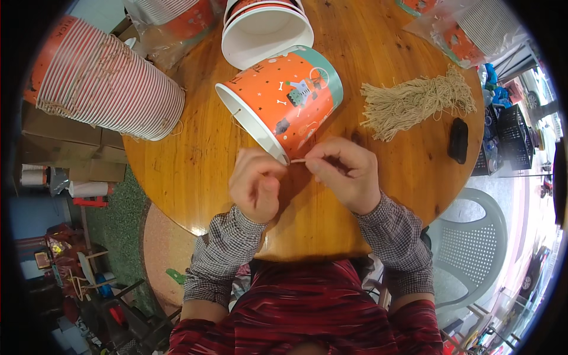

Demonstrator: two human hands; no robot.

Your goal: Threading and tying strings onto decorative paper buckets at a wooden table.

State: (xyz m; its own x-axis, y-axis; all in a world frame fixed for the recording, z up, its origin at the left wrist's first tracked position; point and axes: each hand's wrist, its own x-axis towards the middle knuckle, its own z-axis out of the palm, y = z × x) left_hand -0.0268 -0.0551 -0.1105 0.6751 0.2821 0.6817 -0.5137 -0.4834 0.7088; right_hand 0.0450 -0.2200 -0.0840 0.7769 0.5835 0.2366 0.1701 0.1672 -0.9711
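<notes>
An orange paper bucket (278, 100) with a teal base and printed cartoon figures lies on its side on the round wooden table, its white rim facing left and toward me. At the near edge of that rim, my right hand (346, 171) pinches a short beige cord (297, 160) between thumb and forefinger. My left hand (256, 183) is closed against the rim's near end, its fingers curled and slightly blurred. What it grips is hidden. Inside the rim, a bit of cord shows at the bucket's wall.
A tall stack of nested buckets (112, 86) leans at the left, with cords hanging on it. More white-lined buckets (269, 35) lie behind. To the right are a bundle of beige cords (414, 103) and a black object (458, 141). A grey plastic chair (467, 248) stands beside the table.
</notes>
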